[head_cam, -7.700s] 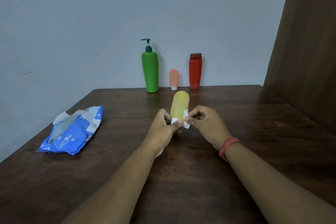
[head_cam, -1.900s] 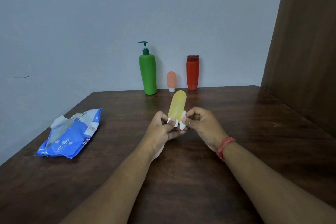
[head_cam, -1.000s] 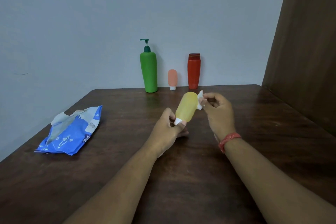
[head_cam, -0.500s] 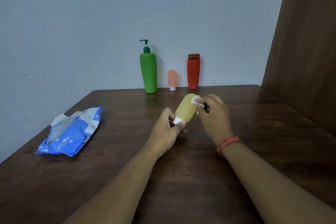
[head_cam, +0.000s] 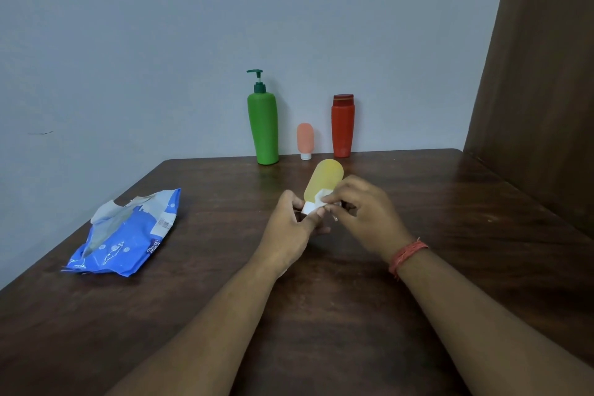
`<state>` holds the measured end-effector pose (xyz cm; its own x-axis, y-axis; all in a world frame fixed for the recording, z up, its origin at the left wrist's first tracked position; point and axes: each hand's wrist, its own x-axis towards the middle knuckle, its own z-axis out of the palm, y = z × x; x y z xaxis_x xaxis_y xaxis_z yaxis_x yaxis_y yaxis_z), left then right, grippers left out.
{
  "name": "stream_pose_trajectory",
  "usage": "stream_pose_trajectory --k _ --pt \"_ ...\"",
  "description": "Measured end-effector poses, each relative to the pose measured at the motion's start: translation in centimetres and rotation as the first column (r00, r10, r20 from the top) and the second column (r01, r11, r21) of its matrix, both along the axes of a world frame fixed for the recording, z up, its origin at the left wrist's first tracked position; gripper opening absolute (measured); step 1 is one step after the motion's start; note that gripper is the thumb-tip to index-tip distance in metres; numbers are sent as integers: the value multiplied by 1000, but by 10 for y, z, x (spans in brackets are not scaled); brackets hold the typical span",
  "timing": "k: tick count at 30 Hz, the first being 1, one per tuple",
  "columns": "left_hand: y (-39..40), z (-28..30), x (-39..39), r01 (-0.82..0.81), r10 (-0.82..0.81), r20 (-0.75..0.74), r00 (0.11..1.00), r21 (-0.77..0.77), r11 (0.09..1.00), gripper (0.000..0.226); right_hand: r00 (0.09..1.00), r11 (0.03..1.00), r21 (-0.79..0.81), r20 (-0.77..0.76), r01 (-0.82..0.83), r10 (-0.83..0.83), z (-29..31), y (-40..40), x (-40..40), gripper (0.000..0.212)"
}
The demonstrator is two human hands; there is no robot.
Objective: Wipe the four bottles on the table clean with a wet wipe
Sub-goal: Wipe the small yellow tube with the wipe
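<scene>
We hold the yellow translucent soft plastic tube bottle [head_cam: 324, 179] over the dark wood surface [head_cam: 353, 299], white cap end down in our left hand [head_cam: 291, 228], fingers pinched on the cap. Its long axis runs up and slightly right, away from both hands, rounded end on top. Our right hand [head_cam: 361, 214], just right of the cap, pinches a small folded white wet wipe [head_cam: 318, 199] against the lower body. Right hand is nearer the unwiped upper length; next stroke likely goes up along the axis. Bottle looks matte and smooth, no visible dirt.
</scene>
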<state>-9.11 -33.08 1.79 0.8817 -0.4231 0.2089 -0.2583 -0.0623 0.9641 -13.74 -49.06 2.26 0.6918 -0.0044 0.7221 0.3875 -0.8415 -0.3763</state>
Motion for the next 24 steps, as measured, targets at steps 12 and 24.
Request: stream_pose_trajectory --k 12,24 --pt "-1 -3 1 -20 -10 143 990 209 978 29 989 989 2 36 146 -146 2 -7 2 8" --pt "-5 -7 2 -53 0 211 977 245 968 29 952 951 45 -26 305 -304 7 -14 3 12"
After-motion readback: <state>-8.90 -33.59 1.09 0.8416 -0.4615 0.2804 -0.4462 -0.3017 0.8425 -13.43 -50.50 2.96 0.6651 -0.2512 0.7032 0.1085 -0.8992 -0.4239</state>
